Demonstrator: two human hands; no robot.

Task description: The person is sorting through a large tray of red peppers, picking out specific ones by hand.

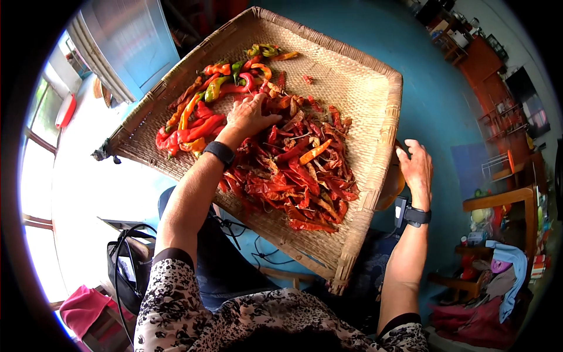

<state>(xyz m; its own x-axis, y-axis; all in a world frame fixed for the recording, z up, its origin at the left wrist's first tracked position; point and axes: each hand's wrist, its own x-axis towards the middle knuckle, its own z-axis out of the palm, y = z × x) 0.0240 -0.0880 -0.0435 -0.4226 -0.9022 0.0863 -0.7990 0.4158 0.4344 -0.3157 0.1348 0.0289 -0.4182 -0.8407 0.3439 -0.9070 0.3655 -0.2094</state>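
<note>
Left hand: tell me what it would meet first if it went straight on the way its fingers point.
The left hand would likely first meet the red peppers lying just ahead in the woven tray; its height above them is unclear, so it might pass over.

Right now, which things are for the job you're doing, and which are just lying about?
In the job:
- woven tray
- wrinkled dried peppers
- smoother, glossy peppers
- left hand, touching peppers
- right hand, beside the tray

Seemingly just lying about:
- black bag
- pink cloth
- light blue cloth
- dark red cloth
</note>
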